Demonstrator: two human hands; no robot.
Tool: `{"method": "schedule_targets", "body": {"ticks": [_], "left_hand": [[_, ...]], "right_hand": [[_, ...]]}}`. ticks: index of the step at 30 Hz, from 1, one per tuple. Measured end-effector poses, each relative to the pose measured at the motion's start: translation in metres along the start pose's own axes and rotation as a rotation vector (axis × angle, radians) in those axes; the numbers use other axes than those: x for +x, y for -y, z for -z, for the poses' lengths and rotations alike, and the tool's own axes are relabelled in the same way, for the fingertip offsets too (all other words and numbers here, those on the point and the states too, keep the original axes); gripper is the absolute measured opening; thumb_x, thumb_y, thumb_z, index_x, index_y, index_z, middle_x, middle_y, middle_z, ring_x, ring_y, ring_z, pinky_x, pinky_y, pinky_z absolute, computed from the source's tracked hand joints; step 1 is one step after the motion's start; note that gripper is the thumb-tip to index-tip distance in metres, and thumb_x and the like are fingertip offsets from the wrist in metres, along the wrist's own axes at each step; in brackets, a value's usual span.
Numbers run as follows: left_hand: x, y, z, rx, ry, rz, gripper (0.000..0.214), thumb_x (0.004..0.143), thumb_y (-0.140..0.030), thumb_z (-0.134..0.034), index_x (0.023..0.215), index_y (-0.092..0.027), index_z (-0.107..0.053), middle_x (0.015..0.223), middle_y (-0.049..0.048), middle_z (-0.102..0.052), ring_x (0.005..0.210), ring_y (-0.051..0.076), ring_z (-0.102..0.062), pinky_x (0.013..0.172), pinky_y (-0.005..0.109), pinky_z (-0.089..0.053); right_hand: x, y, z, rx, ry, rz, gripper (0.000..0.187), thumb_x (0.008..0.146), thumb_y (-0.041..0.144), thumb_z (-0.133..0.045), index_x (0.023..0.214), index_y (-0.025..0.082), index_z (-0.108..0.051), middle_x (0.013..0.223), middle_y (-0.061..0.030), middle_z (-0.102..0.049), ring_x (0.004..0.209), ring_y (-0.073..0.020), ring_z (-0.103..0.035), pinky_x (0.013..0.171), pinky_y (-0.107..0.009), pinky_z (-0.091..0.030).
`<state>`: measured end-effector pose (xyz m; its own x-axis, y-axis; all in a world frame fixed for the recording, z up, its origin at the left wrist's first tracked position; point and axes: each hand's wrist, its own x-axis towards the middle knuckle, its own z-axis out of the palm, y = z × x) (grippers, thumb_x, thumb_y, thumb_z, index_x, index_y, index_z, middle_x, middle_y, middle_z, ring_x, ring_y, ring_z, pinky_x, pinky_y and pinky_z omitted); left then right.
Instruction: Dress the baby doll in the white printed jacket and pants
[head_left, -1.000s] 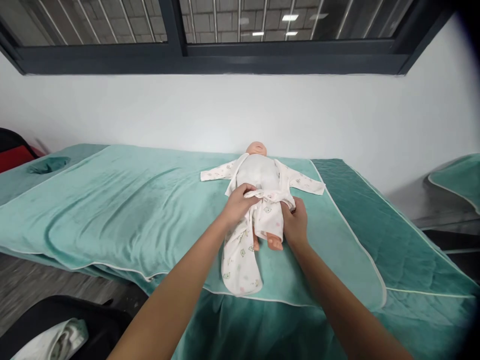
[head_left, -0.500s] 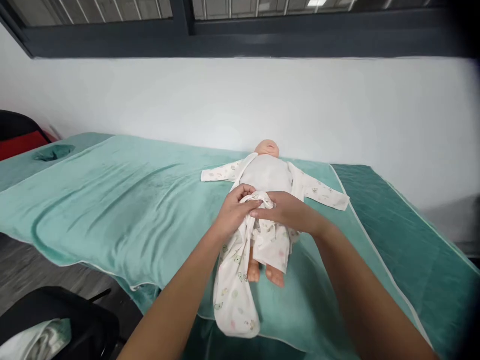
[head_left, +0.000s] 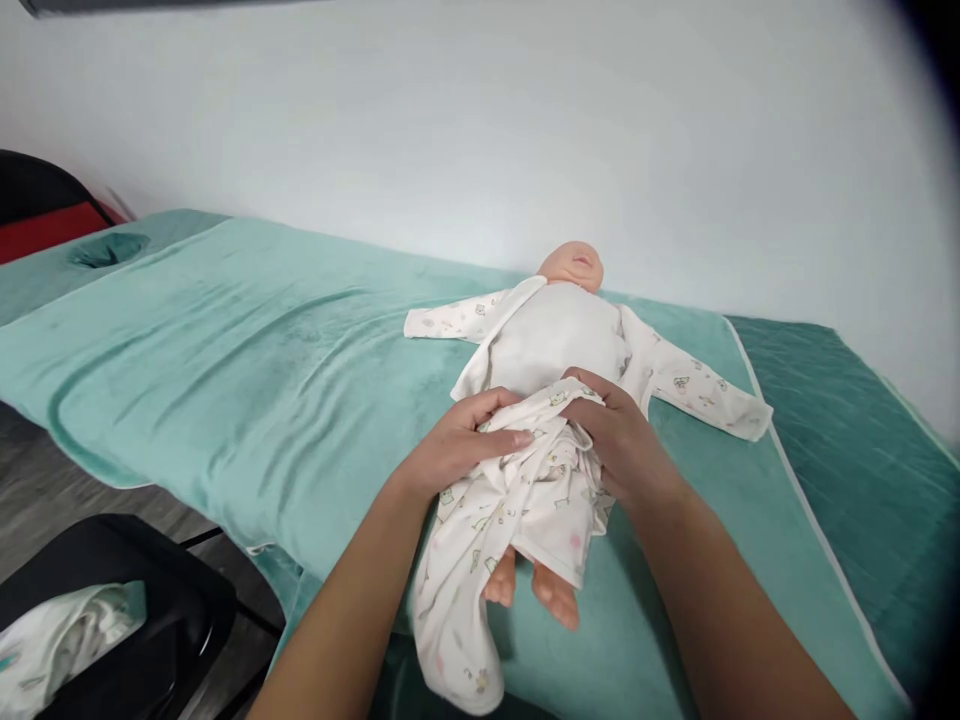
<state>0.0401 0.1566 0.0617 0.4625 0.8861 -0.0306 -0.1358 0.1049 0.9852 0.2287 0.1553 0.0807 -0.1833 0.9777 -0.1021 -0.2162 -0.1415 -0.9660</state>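
A baby doll [head_left: 572, 266] lies on its back on a teal towel [head_left: 225, 360], head toward the wall, bare feet toward me. It wears a white printed romper [head_left: 525, 500] that lies unfastened over its white torso, sleeves spread out to both sides. My left hand [head_left: 461, 445] grips the bunched romper fabric at the doll's waist on the left. My right hand [head_left: 619, 430] holds the same bunched fabric from the right. One empty romper leg hangs over the near edge of the table.
The towel covers a massage table [head_left: 847, 400] with a darker teal quilted sheet, set against a white wall. A face hole [head_left: 105, 250] is at the table's far left. A black chair [head_left: 112, 590] with a folded white cloth [head_left: 52, 640] stands at lower left.
The view has tilted down and come closer. My right hand moved from the doll's right hip up onto the bunched fabric at the waist, meeting my left hand.
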Motion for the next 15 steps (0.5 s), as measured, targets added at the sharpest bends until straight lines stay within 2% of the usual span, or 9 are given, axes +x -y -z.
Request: {"method": "schedule_targets", "body": {"ticks": [3,5,8,12,15], "left_hand": [[0.003,0.008,0.001,-0.139,-0.056,-0.025,0.026,0.078,-0.035,-0.077,0.089,-0.016,-0.064,0.081,-0.0018,-0.057,0.069,0.008,-0.052,0.062,0.018,-0.040],[0.004,0.013,0.001,-0.247,-0.080,-0.038,0.027,0.076,-0.035,-0.078,0.084,-0.016,-0.060,0.075,-0.0033,-0.055,0.062,0.007,-0.050,0.057,0.018,-0.039],[0.005,0.017,0.003,-0.356,-0.099,-0.009,0.030,0.074,-0.034,-0.080,0.086,-0.017,-0.058,0.073,-0.0034,-0.056,0.058,0.008,-0.052,0.054,0.019,-0.041],[0.005,0.017,0.005,-0.411,-0.145,0.010,0.032,0.072,-0.032,-0.082,0.089,-0.017,-0.059,0.073,-0.0026,-0.059,0.060,0.009,-0.056,0.057,0.020,-0.046],[0.005,0.019,0.007,-0.420,-0.171,0.001,0.031,0.071,-0.032,-0.082,0.086,-0.017,-0.059,0.070,-0.0036,-0.057,0.058,0.008,-0.054,0.055,0.019,-0.044]], "right_hand": [[0.000,-0.002,-0.002,0.068,0.033,0.006,0.027,0.076,0.024,-0.071,0.070,0.021,-0.045,0.060,0.0075,-0.041,0.054,-0.0077,-0.036,0.050,-0.020,-0.030],[0.000,-0.002,0.001,0.016,0.096,0.007,0.026,0.076,0.027,-0.074,0.074,0.021,-0.049,0.065,0.0068,-0.047,0.058,-0.0086,-0.042,0.053,-0.020,-0.033],[0.001,0.001,0.004,-0.207,0.230,0.031,0.027,0.071,0.027,-0.080,0.085,0.022,-0.057,0.076,0.0053,-0.056,0.068,-0.0109,-0.051,0.059,-0.021,-0.039],[0.000,0.010,0.001,-0.497,0.425,0.037,0.049,0.069,0.027,-0.083,0.114,0.025,-0.064,0.106,-0.0003,-0.067,0.095,-0.0208,-0.061,0.076,-0.029,-0.048],[-0.002,0.013,-0.002,-0.560,0.525,0.006,0.040,0.077,0.033,-0.076,0.115,0.024,-0.067,0.110,-0.0022,-0.069,0.101,-0.0244,-0.063,0.082,-0.033,-0.049]]}}
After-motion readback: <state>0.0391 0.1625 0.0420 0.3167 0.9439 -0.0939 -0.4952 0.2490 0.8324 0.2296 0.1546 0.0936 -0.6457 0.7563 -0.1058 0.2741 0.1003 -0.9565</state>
